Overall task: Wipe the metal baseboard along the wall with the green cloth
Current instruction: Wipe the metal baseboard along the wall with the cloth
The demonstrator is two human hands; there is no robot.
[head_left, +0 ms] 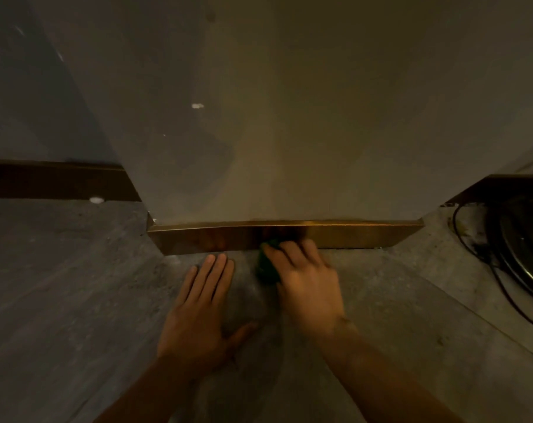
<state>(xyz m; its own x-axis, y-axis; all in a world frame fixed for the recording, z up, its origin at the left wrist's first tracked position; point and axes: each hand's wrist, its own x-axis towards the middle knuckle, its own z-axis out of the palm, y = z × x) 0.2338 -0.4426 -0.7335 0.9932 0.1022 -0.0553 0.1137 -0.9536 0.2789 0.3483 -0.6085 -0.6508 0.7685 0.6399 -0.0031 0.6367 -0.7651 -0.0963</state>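
A shiny brass-coloured metal baseboard [350, 235] runs along the foot of a grey wall column in the middle of the view. My right hand [304, 282] is blurred and grips a green cloth [266, 267], pressing it against the baseboard near its middle. Most of the cloth is hidden under my fingers. My left hand [201, 309] lies flat on the grey floor just left of the cloth, fingers together and pointing at the baseboard, holding nothing.
The grey column [274, 132] juts out toward me. A darker baseboard [54, 181] runs along the recessed wall at left. At right, a round metal object [524, 248] and a black cable [472, 251] lie on the floor.
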